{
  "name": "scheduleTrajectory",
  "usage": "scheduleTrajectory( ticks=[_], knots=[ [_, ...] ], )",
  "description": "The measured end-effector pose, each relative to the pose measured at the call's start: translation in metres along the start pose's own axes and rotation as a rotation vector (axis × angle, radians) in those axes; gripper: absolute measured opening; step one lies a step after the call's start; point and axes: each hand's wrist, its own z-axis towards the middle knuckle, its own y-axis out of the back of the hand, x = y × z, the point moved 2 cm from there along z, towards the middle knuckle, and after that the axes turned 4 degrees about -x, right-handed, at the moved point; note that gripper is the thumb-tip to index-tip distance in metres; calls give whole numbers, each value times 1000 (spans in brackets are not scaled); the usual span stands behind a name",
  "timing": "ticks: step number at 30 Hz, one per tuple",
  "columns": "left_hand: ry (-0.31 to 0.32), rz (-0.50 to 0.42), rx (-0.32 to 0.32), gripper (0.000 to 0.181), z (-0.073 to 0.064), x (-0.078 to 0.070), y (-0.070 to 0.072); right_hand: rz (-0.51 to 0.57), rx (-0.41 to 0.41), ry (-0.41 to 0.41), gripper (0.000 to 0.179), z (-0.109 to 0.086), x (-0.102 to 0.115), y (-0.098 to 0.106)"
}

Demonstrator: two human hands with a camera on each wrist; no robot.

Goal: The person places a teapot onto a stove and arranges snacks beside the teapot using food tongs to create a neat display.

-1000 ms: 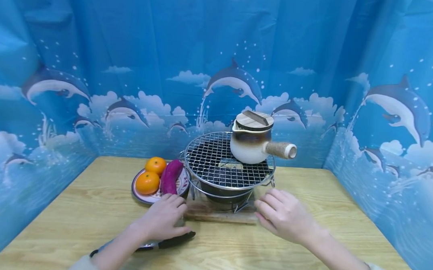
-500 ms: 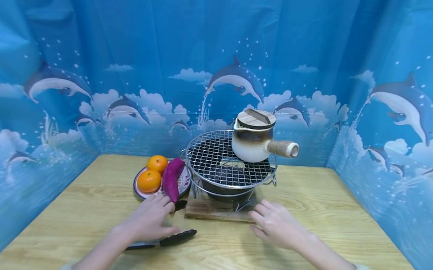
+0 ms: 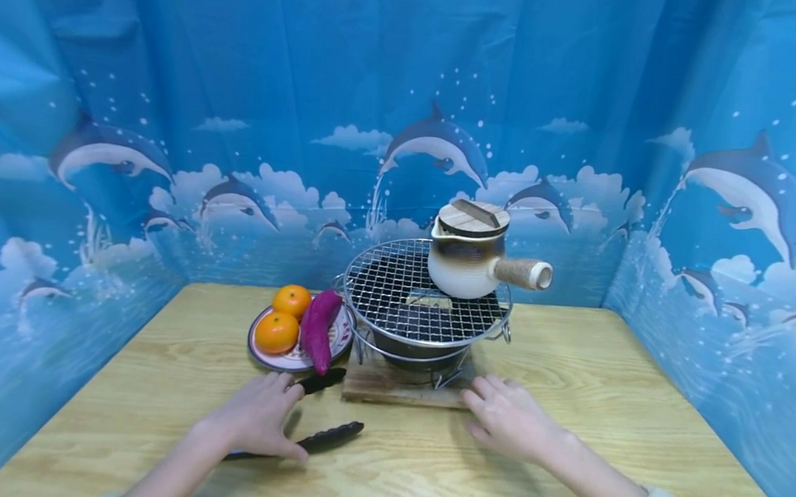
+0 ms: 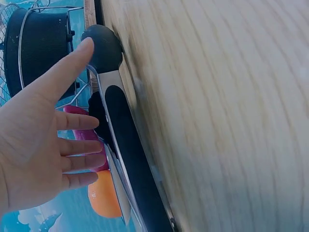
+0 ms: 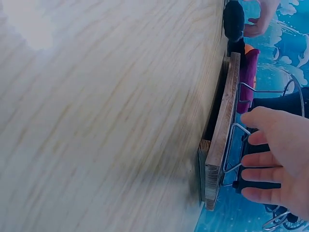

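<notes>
My left hand [image 3: 257,414] hovers over the kitchen tongs [image 3: 330,436], its thumb by the near arm and its fingers by the far arm. In the left wrist view those fingers are extended and spread, and the tongs [image 4: 130,145] have black grips and black rounded ends. Whether the fingertips touch them I cannot tell. My right hand [image 3: 513,422] is beside the front right corner of the wooden board [image 3: 398,394], fingers loosely bent and holding nothing. In the right wrist view the hand [image 5: 285,159] is close to the board [image 5: 224,125]; contact is unclear.
On the board stands a round tabletop grill with a wire mesh [image 3: 396,293]. A lidded side-handled pot [image 3: 460,272] sits on the mesh. To the left, a plate [image 3: 254,346] bears two oranges [image 3: 277,333] and a purple sweet potato [image 3: 319,326]. Dolphin-print curtains [image 3: 299,66] enclose the table.
My left hand has drawn back toward the lower left, away from the sweet potato, uncovering more of the tongs' far arm. My right hand has shifted slightly down beside the board.
</notes>
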Motion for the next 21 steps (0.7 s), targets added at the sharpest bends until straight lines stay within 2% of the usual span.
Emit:
scheduleTrajectory(
  ticks=[6, 13, 21],
  knots=[
    [14, -13, 29, 81, -3, 3, -1, 13, 76, -34, 38, 0, 0, -2],
    [66, -33, 55, 76, -4, 7, -3, 50, 106, -66, 38, 0, -1, -6],
    [76, -34, 34, 75, -8, 10, -6, 51, 128, -68, 39, 1, -1, -11]
  ],
)
